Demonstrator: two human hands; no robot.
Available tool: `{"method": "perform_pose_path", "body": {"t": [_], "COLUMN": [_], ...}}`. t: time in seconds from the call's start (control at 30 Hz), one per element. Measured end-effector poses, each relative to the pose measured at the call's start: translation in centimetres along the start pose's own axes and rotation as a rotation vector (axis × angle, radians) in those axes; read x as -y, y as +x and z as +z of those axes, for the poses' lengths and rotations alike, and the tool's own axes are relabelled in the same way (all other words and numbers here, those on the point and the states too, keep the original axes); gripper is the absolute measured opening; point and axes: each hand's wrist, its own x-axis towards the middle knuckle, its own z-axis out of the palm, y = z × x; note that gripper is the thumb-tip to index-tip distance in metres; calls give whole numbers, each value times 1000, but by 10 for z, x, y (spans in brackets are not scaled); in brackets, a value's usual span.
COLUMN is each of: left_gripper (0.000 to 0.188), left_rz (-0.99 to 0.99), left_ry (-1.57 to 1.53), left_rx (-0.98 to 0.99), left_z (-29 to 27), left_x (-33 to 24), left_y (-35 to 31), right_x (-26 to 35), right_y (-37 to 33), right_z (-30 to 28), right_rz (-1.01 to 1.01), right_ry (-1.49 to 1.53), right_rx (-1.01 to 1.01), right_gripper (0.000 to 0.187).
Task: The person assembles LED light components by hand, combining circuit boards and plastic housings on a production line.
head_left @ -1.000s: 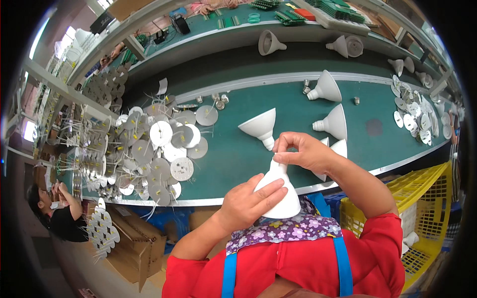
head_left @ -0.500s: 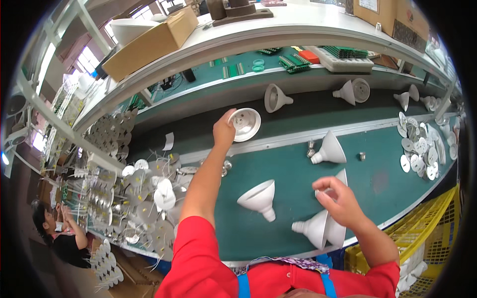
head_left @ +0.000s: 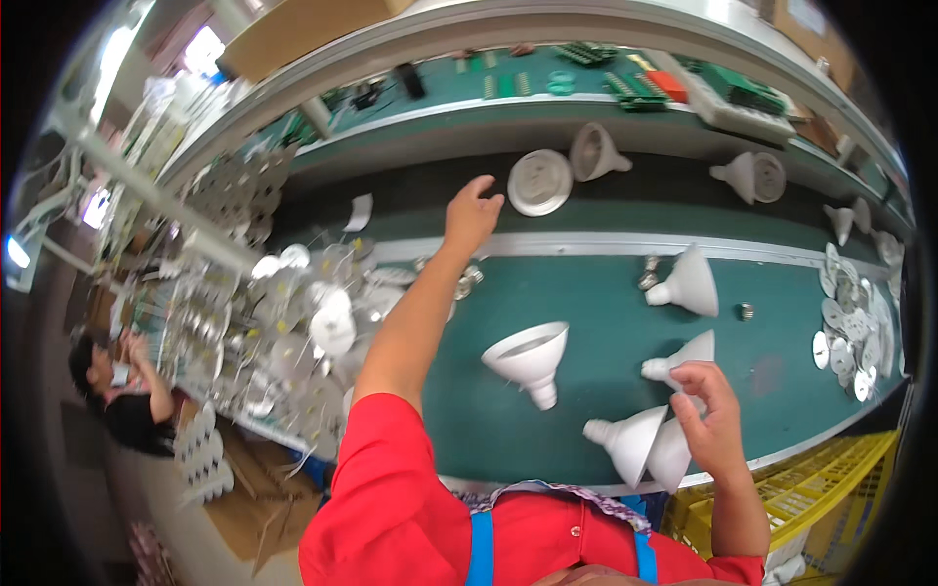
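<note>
My left hand (head_left: 473, 217) reaches over the dark belt, its fingers apart and holding nothing. Just to its right lies a white cone-shaped lamp housing (head_left: 540, 183), wide mouth toward me, apart from the fingertips. My right hand (head_left: 713, 420) hovers by the near edge of the green bench, thumb and fingers bent with a gap between them. Beside and partly behind those fingers is another lamp housing (head_left: 684, 357). Two nested housings (head_left: 625, 441) lie just below, partly covered by that hand. A single housing (head_left: 531, 359) rests in the bench's middle.
More housings stand on the belt (head_left: 410, 200) and bench. Metal screw caps (head_left: 649, 273) lie near one housing (head_left: 688, 282). White discs with wires (head_left: 332, 322) crowd the left; plain discs (head_left: 848, 327) pile at right. A yellow crate (head_left: 811, 488) stands below. A person (head_left: 127, 391) sits far left.
My left hand has let go of the lamp housing, which now lies on the belt, and has drawn away from it. My right hand stays near the nested housings. The whole view has shifted.
</note>
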Motion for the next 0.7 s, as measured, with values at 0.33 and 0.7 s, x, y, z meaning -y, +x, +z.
{"method": "perform_pose_path", "body": {"t": [0.33, 0.7], "left_gripper": [21, 15], "left_rz": [70, 130], "left_ry": [716, 425], "left_rx": [200, 218], "left_z": [-47, -74], "left_x": [43, 16], "left_y": [-119, -164], "right_x": [29, 41], "right_y": [-39, -55], "right_z": [26, 40], "right_rz": [-188, -266], "right_ry": [-45, -72], "right_rx": [186, 268], "right_gripper": [21, 18]}}
